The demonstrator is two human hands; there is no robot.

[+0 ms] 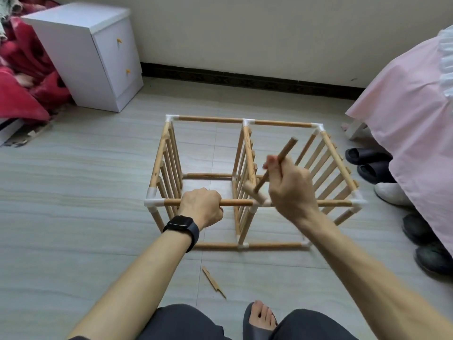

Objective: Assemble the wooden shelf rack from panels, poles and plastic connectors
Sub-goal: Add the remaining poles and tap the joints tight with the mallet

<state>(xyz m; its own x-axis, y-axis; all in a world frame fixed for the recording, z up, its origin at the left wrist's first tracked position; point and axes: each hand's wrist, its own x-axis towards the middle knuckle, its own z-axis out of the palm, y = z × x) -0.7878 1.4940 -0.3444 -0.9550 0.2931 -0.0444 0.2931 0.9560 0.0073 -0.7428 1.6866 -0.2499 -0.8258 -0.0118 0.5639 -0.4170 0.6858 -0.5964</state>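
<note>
Nearly whole on the floor [73, 192], the rack [277, 123] has three panels [166, 163] joined by poles [210, 119] and connectors [172, 118]; the left grip [201, 207] clasps its near top pole [235, 203], and the right grip [291, 190] holds a mallet [261, 184] at the middle joint [253, 207], likely for final seating.

Blurred mallet head [254, 193] over the half-hidden middle connector [256, 205]; dark slippers [367, 158] half under the pink bedcover [404, 94].

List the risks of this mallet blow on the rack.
1. The left hand grips the front top pole close to the middle connector, where the mallet is aimed. A stray blow could hit its fingers.
2. A wood splinter lies on the floor near the slippered foot and could prick it.
</note>
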